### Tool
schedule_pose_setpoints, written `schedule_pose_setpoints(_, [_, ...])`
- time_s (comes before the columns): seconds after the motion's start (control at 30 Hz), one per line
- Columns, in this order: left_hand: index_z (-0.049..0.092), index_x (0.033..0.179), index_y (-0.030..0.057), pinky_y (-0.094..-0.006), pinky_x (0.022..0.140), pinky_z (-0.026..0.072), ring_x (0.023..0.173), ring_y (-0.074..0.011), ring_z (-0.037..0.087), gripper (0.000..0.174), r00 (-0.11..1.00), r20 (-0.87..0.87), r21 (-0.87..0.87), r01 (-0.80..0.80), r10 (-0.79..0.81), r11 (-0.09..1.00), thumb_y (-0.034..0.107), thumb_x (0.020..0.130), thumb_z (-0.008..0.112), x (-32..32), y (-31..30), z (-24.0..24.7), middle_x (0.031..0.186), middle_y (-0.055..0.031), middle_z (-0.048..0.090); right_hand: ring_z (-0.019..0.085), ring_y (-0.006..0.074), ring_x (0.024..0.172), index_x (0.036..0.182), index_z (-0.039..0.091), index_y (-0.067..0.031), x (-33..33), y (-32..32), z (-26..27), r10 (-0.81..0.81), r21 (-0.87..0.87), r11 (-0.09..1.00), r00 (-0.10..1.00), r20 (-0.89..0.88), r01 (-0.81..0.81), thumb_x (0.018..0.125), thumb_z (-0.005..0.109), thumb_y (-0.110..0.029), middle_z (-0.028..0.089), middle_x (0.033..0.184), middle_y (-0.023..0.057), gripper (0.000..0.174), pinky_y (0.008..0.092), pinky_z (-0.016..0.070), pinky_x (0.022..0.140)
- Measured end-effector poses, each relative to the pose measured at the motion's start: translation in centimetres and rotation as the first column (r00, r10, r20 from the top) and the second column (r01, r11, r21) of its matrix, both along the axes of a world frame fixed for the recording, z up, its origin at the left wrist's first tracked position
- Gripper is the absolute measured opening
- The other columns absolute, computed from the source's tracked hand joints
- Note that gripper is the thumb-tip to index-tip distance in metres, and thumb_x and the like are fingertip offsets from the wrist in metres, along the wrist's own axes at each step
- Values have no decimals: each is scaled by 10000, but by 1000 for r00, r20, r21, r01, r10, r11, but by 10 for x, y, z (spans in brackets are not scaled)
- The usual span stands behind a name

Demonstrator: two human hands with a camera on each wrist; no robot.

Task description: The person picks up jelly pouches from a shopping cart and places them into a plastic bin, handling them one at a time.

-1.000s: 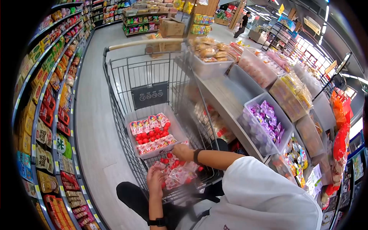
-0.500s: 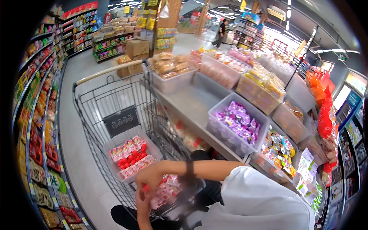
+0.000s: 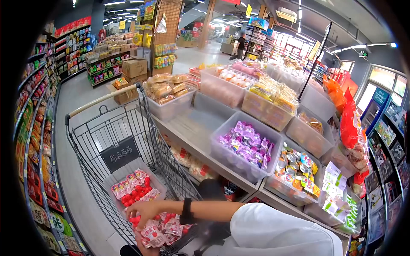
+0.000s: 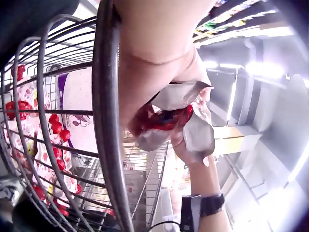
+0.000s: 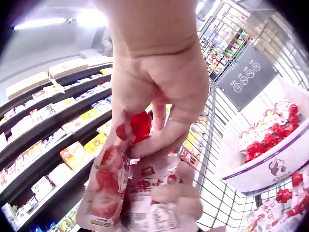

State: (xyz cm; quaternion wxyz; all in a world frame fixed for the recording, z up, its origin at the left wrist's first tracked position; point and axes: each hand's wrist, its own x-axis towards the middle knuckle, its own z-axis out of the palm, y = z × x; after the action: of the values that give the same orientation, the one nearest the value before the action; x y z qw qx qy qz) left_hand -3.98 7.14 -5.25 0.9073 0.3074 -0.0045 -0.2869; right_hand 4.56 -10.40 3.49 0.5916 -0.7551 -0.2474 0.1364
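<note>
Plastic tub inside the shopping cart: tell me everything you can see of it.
The tub is open-topped, of translucent whitish, plastic-looking material, with a purple line and logo on an outer wall. It sits in the wire cart, beside the dark sign panel. Inside lie rows of pink-and-white pouches with red caps. The right hand overlaps its near edge; whether they touch is unclear.

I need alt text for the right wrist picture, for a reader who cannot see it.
The right hand and fingers of the left hand hold red-and-white pouches, one showing strawberries. At right, a shopping cart carries a tub of packets; stocked shelves stand at left.
</note>
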Motion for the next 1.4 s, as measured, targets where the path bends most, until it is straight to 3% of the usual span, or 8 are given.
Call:
schedule_pose_setpoints(0.33, [368, 1407, 143, -638, 947, 383, 1317, -431, 342, 806, 971, -217, -284, -163, 103, 945, 632, 786, 527, -2, 4, 9, 1382, -164, 443, 622, 182, 816, 951, 656, -22, -8, 27, -5, -99, 97, 991, 991, 89, 91, 621, 824, -151, 665, 871, 91, 393, 324, 494, 721])
schedule_pose_setpoints(0.47, [491, 1296, 134, -558, 939, 448, 1152, -339, 529, 645, 947, -265, -157, -231, 184, 960, 510, 779, 581, 1, 14, -6, 1251, -124, 555, 595, 175, 952, 1050, 615, -36, -13, 19, -11, -136, -42, 988, 961, 242, 150, 780, 737, -297, 632, 1015, 98, 394, 345, 486, 791])
schedule_pose_setpoints(0.5, [498, 1288, 106, -550, 926, 461, 1142, -305, 541, 634, 900, -300, 140, -285, 315, 948, 476, 784, 599, -2, 20, -5, 1231, -113, 569, 607, 180, 921, 1060, 610, -24, -8, 10, -11, -116, 80, 991, 985, 125, 107, 819, 702, -318, 637, 1023, 109, 391, 343, 489, 758])
schedule_pose_setpoints(0.6, [453, 1335, 102, -518, 1041, 373, 1201, -304, 502, 669, 974, -207, -276, -144, 87, 950, 439, 785, 629, 0, 11, 5, 1308, -96, 524, 624, 137, 800, 1029, 654, -42, 23, -39, -37, 23, -212, 975, 973, -228, -72, 893, 609, -377, 665, 912, 65, 364, 268, 502, 685])
schedule_pose_setpoints(0.7, [350, 1383, 94, -582, 947, 435, 1158, -367, 509, 768, 974, -190, -334, -181, 122, 925, 555, 816, 587, 3, 4, 0, 1312, -155, 477, 630, 195, 844, 1064, 664, -50, 26, -67, -58, -50, -600, 723, 840, -541, -343, 852, 640, -422, 672, 963, 93, 428, 305, 505, 719])
schedule_pose_setpoints(0.77, [345, 1375, 74, -565, 934, 458, 1159, -361, 508, 766, 989, -79, -353, -145, 125, 924, 551, 826, 583, 4, 3, 11, 1296, -167, 474, 621, 314, 982, 1189, 589, -9, 22, -73, -116, 145, -818, 155, 832, -536, -554, 749, 709, -474, 646, 1086, 175, 651, 389, 498, 841])
schedule_pose_setpoints(0.87, [346, 1367, 60, -561, 930, 465, 1165, -363, 504, 752, 986, -116, -416, -161, 123, 895, 521, 829, 599, 5, 3, 8, 1303, -170, 470, 525, 364, 1171, 1365, 388, -27, -7, -71, -129, 64, -906, 105, 912, -405, -410, 491, 857, -514, 491, 1326, 231, 1104, 419, 464, 936])
schedule_pose_setpoints(1.4, [405, 1351, 75, -584, 954, 447, 1096, -345, 580, 732, 959, -258, -364, -210, 119, 908, 463, 797, 686, 6, 6, 6, 1268, -189, 532, 587, 374, 1084, 1268, 477, -29, -13, -90, -147, 145, -902, 156, 912, -383, -404, 491, 864, -425, 616, 1122, 211, 953, 437, 505, 867])
